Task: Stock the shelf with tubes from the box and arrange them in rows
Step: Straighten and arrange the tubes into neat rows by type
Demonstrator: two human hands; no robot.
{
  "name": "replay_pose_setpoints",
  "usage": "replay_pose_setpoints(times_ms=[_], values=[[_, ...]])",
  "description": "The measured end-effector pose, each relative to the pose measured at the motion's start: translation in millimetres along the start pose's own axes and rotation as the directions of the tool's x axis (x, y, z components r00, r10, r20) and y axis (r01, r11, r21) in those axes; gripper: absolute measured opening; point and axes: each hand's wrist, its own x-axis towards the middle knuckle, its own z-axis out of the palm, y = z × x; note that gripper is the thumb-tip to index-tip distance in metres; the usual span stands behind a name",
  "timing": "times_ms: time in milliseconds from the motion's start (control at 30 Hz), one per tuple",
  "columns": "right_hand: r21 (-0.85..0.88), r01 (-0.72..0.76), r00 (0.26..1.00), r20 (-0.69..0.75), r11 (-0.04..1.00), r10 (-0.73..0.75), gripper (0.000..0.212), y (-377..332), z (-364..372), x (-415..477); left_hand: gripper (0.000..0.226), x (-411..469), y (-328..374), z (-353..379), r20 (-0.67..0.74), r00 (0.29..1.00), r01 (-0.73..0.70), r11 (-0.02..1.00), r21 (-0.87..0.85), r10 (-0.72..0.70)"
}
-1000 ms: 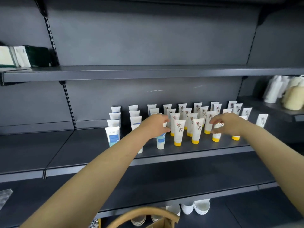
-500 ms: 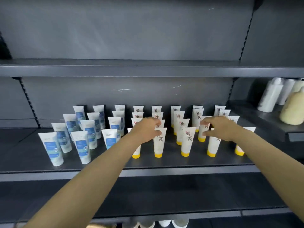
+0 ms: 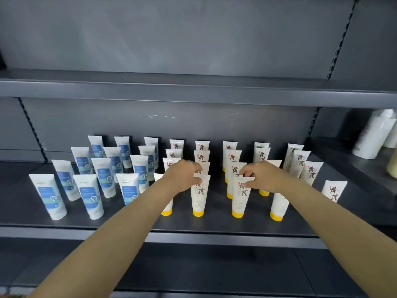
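Several white tubes stand cap-down in rows on the dark shelf point(image 3: 214, 230). Blue-labelled tubes point(image 3: 90, 195) fill the left part, yellow-capped tubes with dark characters the right part. My left hand point(image 3: 182, 177) pinches the top edge of a front-row yellow-capped tube point(image 3: 198, 196). My right hand point(image 3: 263, 176) pinches the top of the neighbouring front-row yellow-capped tube point(image 3: 240, 197). Both tubes stand upright on the shelf. The box is out of view.
An upper shelf point(image 3: 193, 91) overhangs the tubes. White bottles point(image 3: 373, 134) stand on a side shelf at the right. A lone yellow-capped tube point(image 3: 334, 191) stands at the far right. A lower shelf point(image 3: 204, 272) lies under my forearms.
The view has moved closer and shifted left, bringing the blue-labelled tubes fully into sight. Both hands have settled onto the tops of two front-row yellow-capped tubes.
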Motion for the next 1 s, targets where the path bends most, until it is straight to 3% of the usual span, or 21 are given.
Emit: replay_pose_setpoints(times_ms=[133, 433, 800, 1000], values=[[-0.058, 0.003, 1.0, 0.017, 0.998, -0.002, 0.028, 2, 3, 10, 0.04, 7, -2, 3, 0.025, 0.999, -0.029, 1.0, 0.003, 0.029], [-0.117, 0.004, 1.0, -0.004, 0.993, -0.004, 0.019, 1, 11, 22, 0.021, 17, -7, 6, 0.066, 0.995, -0.065, 0.995, -0.077, 0.07], [-0.113, 0.016, 1.0, 0.007, 0.994, -0.015, 0.017, 3, 10, 21, 0.02, 15, -6, 4, 0.096, 0.989, -0.096, 0.986, -0.14, 0.11], [-0.077, 0.006, 1.0, 0.001, 0.997, -0.006, 0.028, 2, 5, 15, 0.029, 13, -4, 1, 0.097, 0.993, -0.053, 0.988, -0.143, 0.067]])
